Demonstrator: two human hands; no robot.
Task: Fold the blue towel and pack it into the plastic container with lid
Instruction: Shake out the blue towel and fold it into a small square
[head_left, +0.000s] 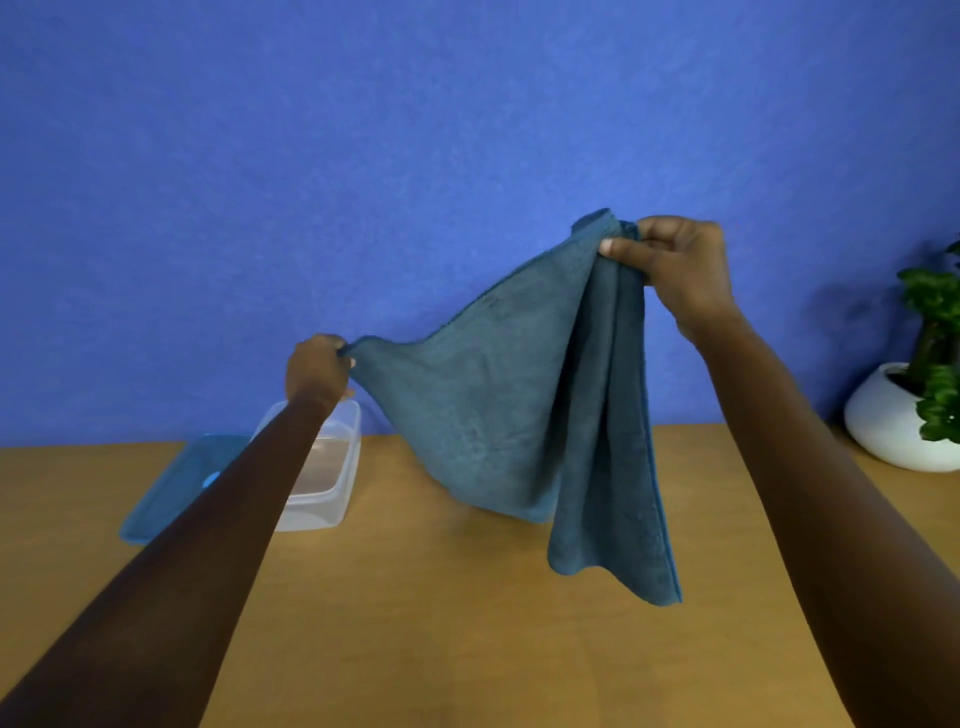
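The blue towel (524, 410) hangs in the air above the wooden table (467, 623), held by two corners. My right hand (675, 265) pinches the upper bunched corner, high at centre right. My left hand (317, 371) grips another corner, lower and to the left. Loose folds droop below my right hand, and the lowest tip ends just above the table. The clear plastic container (324, 480) stands open on the table at the left, partly behind my left forearm. Its blue lid (171, 488) lies flat beside it on the left.
A white pot with a green plant (893, 415) stands at the table's far right edge. A blue wall (363, 182) rises directly behind the table.
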